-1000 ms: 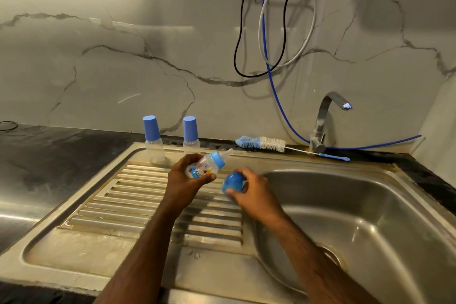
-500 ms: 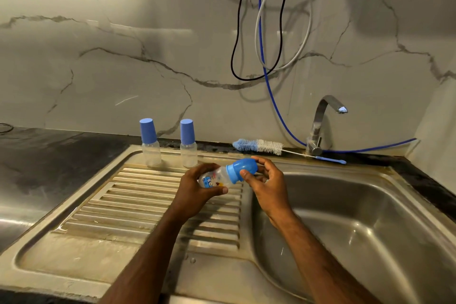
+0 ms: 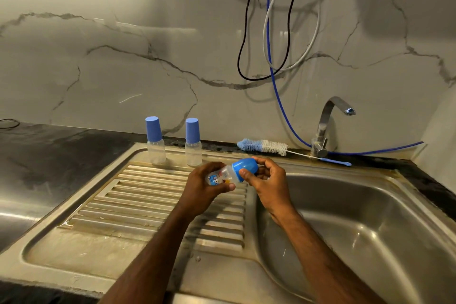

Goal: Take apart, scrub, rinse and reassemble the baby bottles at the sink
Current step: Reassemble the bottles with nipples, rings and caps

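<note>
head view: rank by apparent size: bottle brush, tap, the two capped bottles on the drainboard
1. bottle brush, longest with its handle
2. tap
3. left capped bottle and right capped bottle: look alike, no ranking

Brush against tap is length against height, so that order is loose.

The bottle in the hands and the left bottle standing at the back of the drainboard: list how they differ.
1. The held bottle lies tilted on its side; the left standing bottle is upright.
2. The held bottle bears a printed picture; the standing one looks plain.
3. The held bottle's blue cap is rounded, gripped by the right hand; the standing bottle's is a tall, flat-topped cylinder, untouched.
4. The left hand grips the held bottle; the other rests on the drainboard.

Both are small, clear, blue-capped.
</note>
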A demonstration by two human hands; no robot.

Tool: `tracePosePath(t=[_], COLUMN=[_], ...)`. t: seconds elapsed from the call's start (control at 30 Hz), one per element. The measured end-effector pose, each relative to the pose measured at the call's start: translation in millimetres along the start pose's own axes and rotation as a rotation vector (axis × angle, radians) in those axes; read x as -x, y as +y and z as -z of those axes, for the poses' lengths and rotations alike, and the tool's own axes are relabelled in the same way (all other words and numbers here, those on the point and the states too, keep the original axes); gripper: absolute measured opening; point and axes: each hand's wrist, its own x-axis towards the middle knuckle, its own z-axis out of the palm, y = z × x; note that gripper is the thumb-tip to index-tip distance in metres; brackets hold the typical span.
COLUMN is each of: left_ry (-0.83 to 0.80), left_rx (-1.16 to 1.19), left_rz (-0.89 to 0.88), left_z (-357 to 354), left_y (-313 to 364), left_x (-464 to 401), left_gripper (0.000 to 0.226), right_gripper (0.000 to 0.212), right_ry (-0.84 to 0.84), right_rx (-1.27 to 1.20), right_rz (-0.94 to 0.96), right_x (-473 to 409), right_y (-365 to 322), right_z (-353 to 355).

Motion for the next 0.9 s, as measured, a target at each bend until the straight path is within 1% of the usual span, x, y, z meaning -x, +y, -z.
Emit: tracePosePath(t=[0.2, 0.27, 0.37, 0.4, 0.47, 0.53, 0.6, 0.67, 0.7, 0.77, 0.83, 0.9], left_ry=[0.018, 0.023, 0.031, 0.027, 0.002, -0.031, -0.024, 0.038, 0.073, 0.088, 0.035, -0.025], left_rx=[0.071, 0.09, 0.168, 0.183, 0.204, 0.21, 0.175, 0.102, 0.054, -0.077, -0.212, -0.324], left_rz=[-0.001, -0.006, -0.02, -0.029, -0.036, -0.037, 0.002, 0.082, 0.107, 0.134, 0.158, 0.181], left_z=[-3, -2, -5, -7, -7, -6, -2, 5, 9, 18, 24, 28], left_y=[2, 1, 3, 5, 5, 0, -2, -6, -9, -17, -21, -22], left_x=[3, 3, 4, 4, 3, 3, 0, -6, -11, -24, -38, -50], left_gripper=[0.054, 0.052, 0.052, 0.053, 0.056, 0.059, 0.066, 0.073, 0.069, 0.054, 0.041, 0.034], right_gripper=[0.045, 0.054, 0.079, 0.084, 0.087, 0.091, 0.088, 0.075, 0.07, 0.067, 0.065, 0.065], right_ry=[0.036, 0.009, -0.06, -0.065, -0.062, -0.059, -0.041, -0.019, -0.015, -0.031, -0.067, -0.1], right_rx=[-0.034, -0.041, -0.07, -0.083, -0.093, -0.079, -0.032, 0.073, 0.124, 0.213, 0.298, 0.367], right_rz=[0.034, 0.052, 0.075, 0.087, 0.095, 0.061, -0.009, -0.042, -0.039, -0.023, -0.01, -0.015], right_x=[4, 8, 15, 16, 14, 12, 5, -10, -20, -41, -58, -70], right_y=[-4, -2, 0, -1, 1, 2, 1, -4, -7, -11, -12, -9], right_z=[-5, -10, -17, -19, -20, -19, -18, -16, -16, -18, -22, -28])
